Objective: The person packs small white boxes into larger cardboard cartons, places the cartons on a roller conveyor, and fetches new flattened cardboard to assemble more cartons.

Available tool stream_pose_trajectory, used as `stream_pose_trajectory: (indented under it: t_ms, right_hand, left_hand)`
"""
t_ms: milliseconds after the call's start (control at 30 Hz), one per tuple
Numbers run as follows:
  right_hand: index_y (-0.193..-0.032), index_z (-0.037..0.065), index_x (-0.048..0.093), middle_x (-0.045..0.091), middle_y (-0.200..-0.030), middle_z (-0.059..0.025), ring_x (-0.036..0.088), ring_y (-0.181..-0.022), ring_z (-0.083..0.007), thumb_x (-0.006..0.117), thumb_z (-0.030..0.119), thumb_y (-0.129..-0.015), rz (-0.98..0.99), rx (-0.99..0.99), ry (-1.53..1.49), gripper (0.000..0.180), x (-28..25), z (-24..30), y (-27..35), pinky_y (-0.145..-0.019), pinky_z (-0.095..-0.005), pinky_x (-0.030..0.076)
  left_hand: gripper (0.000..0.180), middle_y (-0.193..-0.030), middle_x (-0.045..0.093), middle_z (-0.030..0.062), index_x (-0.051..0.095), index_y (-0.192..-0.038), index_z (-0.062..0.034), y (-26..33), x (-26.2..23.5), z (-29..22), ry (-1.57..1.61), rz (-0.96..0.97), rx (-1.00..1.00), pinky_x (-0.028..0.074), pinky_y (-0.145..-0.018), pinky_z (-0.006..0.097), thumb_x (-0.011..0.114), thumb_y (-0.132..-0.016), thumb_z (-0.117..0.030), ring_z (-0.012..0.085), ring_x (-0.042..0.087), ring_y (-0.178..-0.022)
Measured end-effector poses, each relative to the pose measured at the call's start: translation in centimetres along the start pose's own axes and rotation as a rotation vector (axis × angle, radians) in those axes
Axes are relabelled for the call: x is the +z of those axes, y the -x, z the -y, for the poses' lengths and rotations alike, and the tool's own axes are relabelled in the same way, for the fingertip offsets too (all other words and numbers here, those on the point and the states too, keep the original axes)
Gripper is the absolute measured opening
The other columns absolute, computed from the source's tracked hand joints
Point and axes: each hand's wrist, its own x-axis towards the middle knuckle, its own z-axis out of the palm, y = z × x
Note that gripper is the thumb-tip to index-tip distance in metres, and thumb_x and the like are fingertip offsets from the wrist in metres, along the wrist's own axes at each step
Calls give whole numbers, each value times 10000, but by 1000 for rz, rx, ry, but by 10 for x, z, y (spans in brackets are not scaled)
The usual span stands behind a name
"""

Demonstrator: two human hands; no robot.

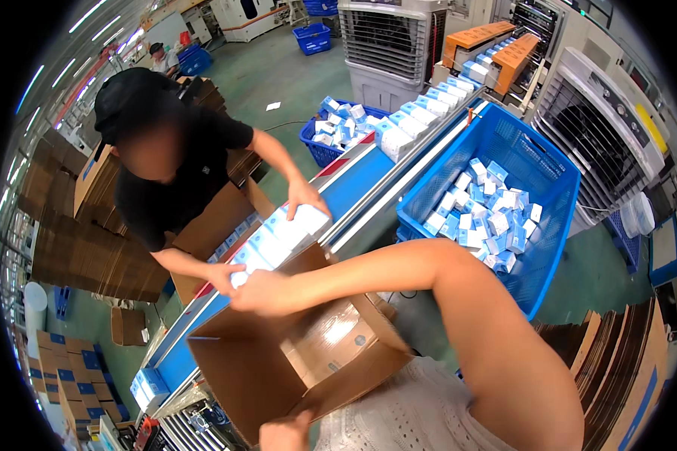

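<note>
1. Your left hand (286, 434) is at the near edge of the open cardboard box (241, 368), thumb over the rim and fingers apparently closed on it. That hold probably steadies the box at its tilt, with the mouth facing up and toward the belt.

2. Your right hand (267, 293) reaches across the box to the near end of the carton row (274, 239). Its fingers look curled, but blur hides their contact — you could be gripping the end carton or only bracing it; I cannot tell.

3. The blue-and-white carton row lies between the co-worker and your box, over the conveyor belt (365, 180). The co-worker's left hand (306, 199) presses the far end and the co-worker's right hand (223, 278) sits beside yours. Pressure from both ends would likely stop the cartons separating.

4. Your box sits right against the belt's side, its floor bare where visible, which leaves little gap between row and opening. Another cardboard box (210, 214), with cartons inside, stands across the belt beside the co-worker.

5. To your right, a large blue crate (530, 150) holds loose cartons (496, 218) in a jumble — unlike the aligned ones on the belt. Flattened cardboard (617, 376) stands on edge nearby, presumably for easy reach.
</note>
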Motion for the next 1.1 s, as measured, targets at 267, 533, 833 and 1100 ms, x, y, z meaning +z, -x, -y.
stream_pose_trajectory:
  t_ms: [267, 533, 833, 1100]
  right_hand:
    - [-682, 98, 616, 553, -855, -90, 442, -1007, -282, 570, 206, -670, 135, 41, 273, 118, -20, 38, 36, -871, -472, 341]
    - [-897, -57, 530, 573, -881, -245, 554, -852, -351, 309, 497, -899, 388, 767, -477, 597, -43, -1, 171, -789, -392, 416]
    - [-849, 8, 593, 579, -932, -190, 517, -921, -376, 581, 269, -756, -294, 1130, 519, 277, -150, -268, 267, -780, -448, 433]
    - [-845, 83, 645, 627, -886, -147, 566, -913, -343, 585, 222, -664, 24, 1278, 409, 236, -129, -311, 239, -798, -416, 446]
  left_hand:
    - [342, -946, 594, 150, 525, -1063, -86, -62, 31, -23, 473, -404, 211, 470, -649, 364, 533, -721, -68, 286, 588, -813]
    - [370, -1279, 355, 149, 556, -1081, -83, -21, 66, 52, 218, -512, 64, 147, -1021, 529, 529, -727, -185, 415, 172, -1252]
    - [340, -1278, 367, 179, 574, -1031, -45, -32, 41, 40, 169, -512, -105, 190, -1012, 482, 400, -851, -275, 401, 202, -1259]
    - [350, -1317, 348, 137, 531, -1125, -95, -23, 31, 44, 34, -388, -182, 198, -1021, 475, 404, -876, -304, 375, 218, -1259]
